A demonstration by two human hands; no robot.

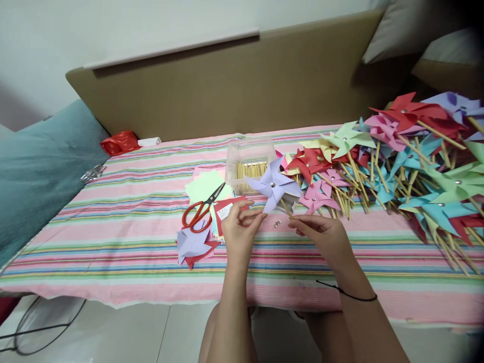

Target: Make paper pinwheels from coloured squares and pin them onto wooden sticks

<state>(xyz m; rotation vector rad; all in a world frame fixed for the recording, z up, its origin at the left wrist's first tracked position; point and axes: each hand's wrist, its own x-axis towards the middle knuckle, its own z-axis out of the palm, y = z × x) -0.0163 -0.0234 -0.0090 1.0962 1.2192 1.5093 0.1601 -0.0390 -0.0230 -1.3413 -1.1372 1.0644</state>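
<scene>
A lavender paper pinwheel (278,185) with a silver pin at its centre is held up in front of me. My right hand (321,233) pinches its thin wooden stick near the lower end. At the tip of its lower blade are the thumb and fingers of my left hand (242,224), closed on the paper. Just below the pinwheel, a few small silver fasteners (277,223) lie on the striped cloth (143,237). Behind it stands a clear plastic box (251,147) holding many short wooden sticks (249,170).
Red-handled scissors (196,216) rest on coloured paper sheets (206,184) left of my hands. Cut lavender paper (192,244) lies nearer me. Finished pinwheels (381,171) pile up on the right. A red plastic bag (120,143) sits by a teal cushion (49,166).
</scene>
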